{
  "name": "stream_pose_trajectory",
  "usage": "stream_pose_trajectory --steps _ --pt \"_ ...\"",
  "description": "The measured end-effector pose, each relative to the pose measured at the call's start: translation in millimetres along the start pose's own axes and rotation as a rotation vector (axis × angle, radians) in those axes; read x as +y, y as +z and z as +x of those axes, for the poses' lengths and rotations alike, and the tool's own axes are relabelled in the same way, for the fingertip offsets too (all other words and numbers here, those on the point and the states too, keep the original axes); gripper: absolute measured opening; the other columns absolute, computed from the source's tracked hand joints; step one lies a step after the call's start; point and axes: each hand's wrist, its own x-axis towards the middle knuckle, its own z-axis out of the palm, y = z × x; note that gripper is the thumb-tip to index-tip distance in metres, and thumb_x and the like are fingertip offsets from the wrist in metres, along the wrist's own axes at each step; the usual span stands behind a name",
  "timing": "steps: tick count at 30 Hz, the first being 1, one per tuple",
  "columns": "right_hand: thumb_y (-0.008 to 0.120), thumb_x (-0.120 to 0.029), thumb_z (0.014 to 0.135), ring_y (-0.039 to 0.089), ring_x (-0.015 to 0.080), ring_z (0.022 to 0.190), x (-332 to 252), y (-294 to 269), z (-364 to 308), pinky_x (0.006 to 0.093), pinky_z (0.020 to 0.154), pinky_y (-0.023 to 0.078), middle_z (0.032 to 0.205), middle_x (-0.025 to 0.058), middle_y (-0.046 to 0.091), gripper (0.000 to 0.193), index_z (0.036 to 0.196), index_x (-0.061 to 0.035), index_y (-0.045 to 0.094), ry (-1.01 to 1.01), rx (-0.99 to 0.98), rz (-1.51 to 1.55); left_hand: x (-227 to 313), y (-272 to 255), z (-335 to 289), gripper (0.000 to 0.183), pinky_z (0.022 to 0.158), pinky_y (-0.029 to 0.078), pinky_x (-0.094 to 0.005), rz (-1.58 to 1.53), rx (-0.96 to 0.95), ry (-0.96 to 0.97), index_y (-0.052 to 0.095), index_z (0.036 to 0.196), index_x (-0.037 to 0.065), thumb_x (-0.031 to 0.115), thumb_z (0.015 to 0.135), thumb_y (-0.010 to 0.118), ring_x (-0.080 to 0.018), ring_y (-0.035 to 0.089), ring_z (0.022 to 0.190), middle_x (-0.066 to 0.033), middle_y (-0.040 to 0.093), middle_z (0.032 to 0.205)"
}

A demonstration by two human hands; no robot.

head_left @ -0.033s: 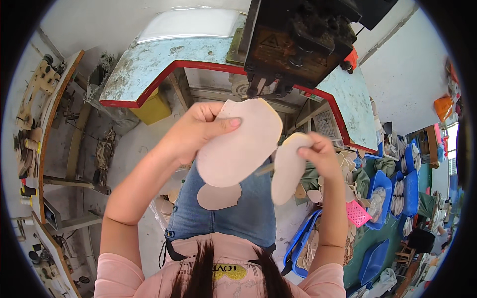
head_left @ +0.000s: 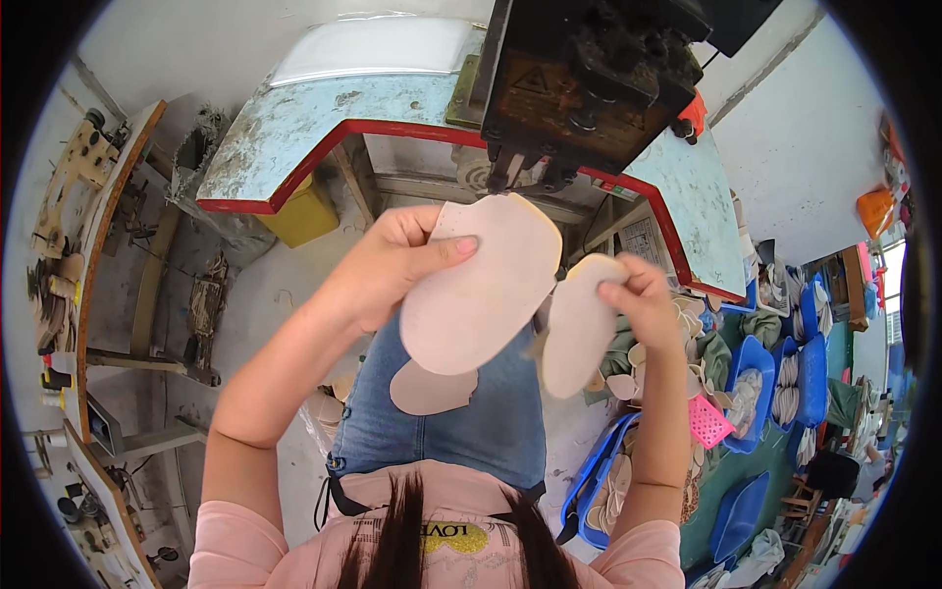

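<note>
Nothing moved: left hand (head_left: 392, 265) clamps big pink insole (head_left: 481, 294), right hand (head_left: 643, 294) pinches smaller one (head_left: 579, 329).

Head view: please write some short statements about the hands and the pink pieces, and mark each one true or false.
1. The left hand holds the large pink sole-shaped piece. True.
2. The right hand is empty. False: it grips a smaller pink piece.
3. A third pink piece lies on the lap. True.
4. The bins at the person's right are red. False: they are blue.
5. The machine table has a red edge. True.
</note>
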Motion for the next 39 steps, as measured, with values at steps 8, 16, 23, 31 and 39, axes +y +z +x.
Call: stream_pose_trajectory --steps 8,16,23,31,39 --pt "0.061 -0.012 0.073 0.052 0.0065 0.057 -62.4 0.3 33.2 0.0188 0.053 0.042 0.069 0.0023 0.058 0.013 0.078 -0.0017 0.054 -0.099 0.175 -0.112 -24.6 2.3 -7.1 0.023 0.068 0.045 -0.0233 -0.151 0.091 0.160 0.053 0.099 0.001 0.011 0.079 0.055 -0.0088 0.057 0.077 -0.0050 0.060 0.088" --pt "0.062 -0.014 0.072 0.049 0.0046 0.055 -96.8 3.9 77.2 0.0188 0.049 0.039 0.065 -0.0001 0.056 0.015 0.078 -0.0007 0.058 -0.230 0.042 -0.261 -45.7 5.4 -16.2 0.020 0.062 0.045 -0.0212 -0.108 0.112 0.173 0.053 0.098 0.002 0.010 0.080 0.055 -0.0081 0.056 0.073 -0.0042 0.060 0.087" --pt "0.058 -0.007 0.073 0.042 -0.0001 0.052 -106.7 19.1 97.0 0.0170 0.045 0.034 0.062 -0.0049 0.051 0.013 0.084 0.0002 0.059 -0.405 0.039 -0.305 -52.1 14.7 -13.8 0.021 0.061 0.046 -0.0214 -0.253 0.075 0.134 0.052 0.100 0.002 0.007 0.080 0.053 -0.0087 0.055 0.073 -0.0039 0.059 0.089" --pt "0.056 -0.003 0.072 0.041 -0.0006 0.051 -78.8 17.6 89.9 0.0158 0.044 0.033 0.060 -0.0052 0.050 0.004 0.076 -0.0007 0.057 -0.490 0.095 -0.402 -26.0 -34.8 -1.1 0.020 0.069 0.042 -0.0219 0.087 0.296 0.423 0.050 0.101 0.001 0.006 0.082 0.049 -0.0075 0.054 0.075 -0.0039 0.058 0.090" --pt "0.061 -0.007 0.074 0.050 0.0040 0.059 -74.1 31.1 54.1 0.0171 0.050 0.039 0.073 0.0035 0.057 0.015 0.082 0.0032 0.053 -0.184 0.113 -0.259 -160.6 -66.9 6.8 0.026 0.074 0.041 -0.0299 0.801 -0.116 0.124 0.053 0.101 0.003 0.006 0.077 0.046 -0.0179 0.051 0.080 -0.0080 0.056 0.082"
